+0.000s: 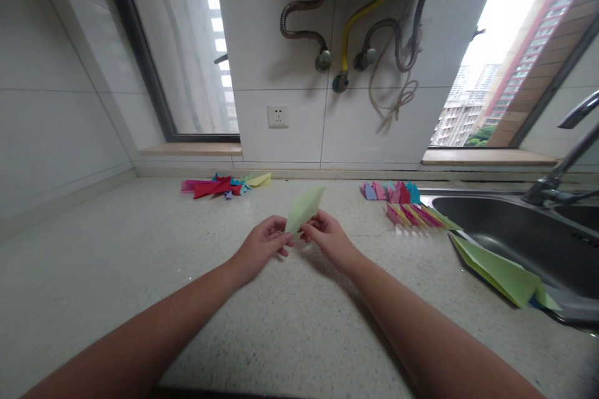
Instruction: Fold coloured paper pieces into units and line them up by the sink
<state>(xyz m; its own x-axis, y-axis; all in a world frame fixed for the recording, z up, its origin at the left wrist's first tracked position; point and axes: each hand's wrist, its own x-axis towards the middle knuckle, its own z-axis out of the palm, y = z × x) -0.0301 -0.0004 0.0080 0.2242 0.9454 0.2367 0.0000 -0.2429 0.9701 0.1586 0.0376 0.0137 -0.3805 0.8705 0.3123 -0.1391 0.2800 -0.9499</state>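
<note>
A folded light green paper [305, 207] is held up above the speckled countertop [140, 274], its pointed end aimed away from me. My left hand [259, 244] pinches its near end from the left. My right hand [327, 238] pinches the same end from the right. Both hands have fingers closed on the paper, just above the counter's middle.
A heap of folded coloured papers [224, 185] lies at the back left by the wall. Another row of folded papers [405, 199] sits back right beside the steel sink [524, 230]. A larger green folded paper [500, 271] rests on the sink's edge. A tap [561, 165] stands at far right.
</note>
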